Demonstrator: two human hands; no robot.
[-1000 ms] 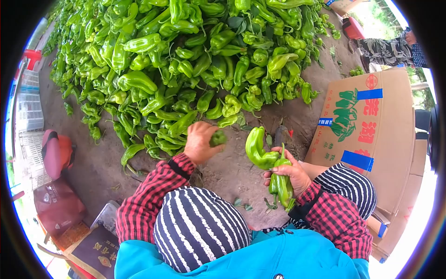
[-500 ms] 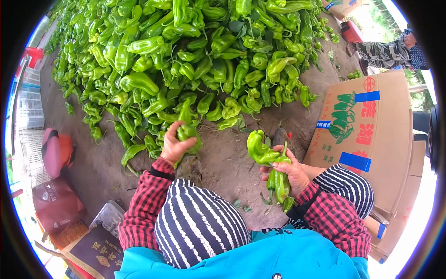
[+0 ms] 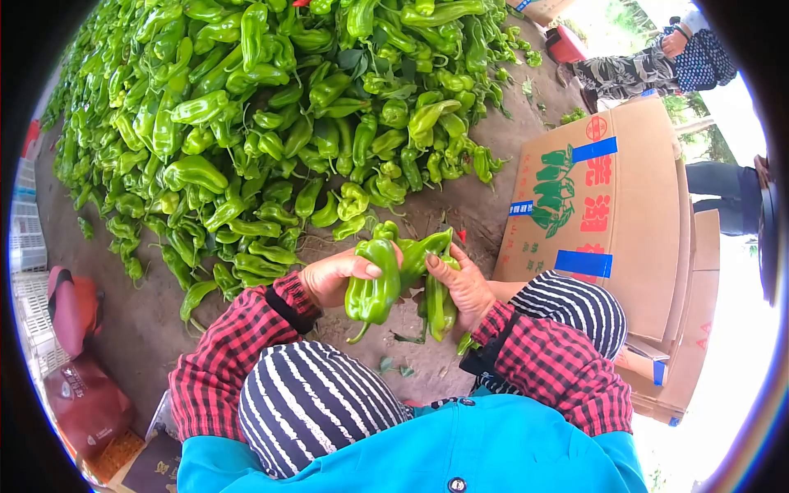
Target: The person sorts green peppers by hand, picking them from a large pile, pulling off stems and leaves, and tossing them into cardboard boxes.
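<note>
My left hand [image 3: 337,275] is closed around a plump green pepper [image 3: 375,287], its thumb across the side and the stem hanging down. Close beside it, my right hand [image 3: 468,287] grips a bunch of green peppers [image 3: 440,306]; one of them reaches across toward the left hand's pepper. The two hands are almost together in front of my knees, and some of the held peppers are partly hidden by fingers. Just beyond lies a large heap of green peppers [image 3: 271,131] on the bare soil.
Printed cardboard boxes [image 3: 633,214] with blue tape stand flattened at my right. On the left are a pink and red seat [image 3: 72,308], a dark red bag [image 3: 86,403] and white crates [image 3: 29,246]. Another person [image 3: 649,70] is at the upper right, with someone's dark-clothed leg [image 3: 731,193] below.
My left hand has carried its pepper from the heap's edge across to my right hand. The right hand keeps its bunch. The whole view has shifted slightly to the right.
</note>
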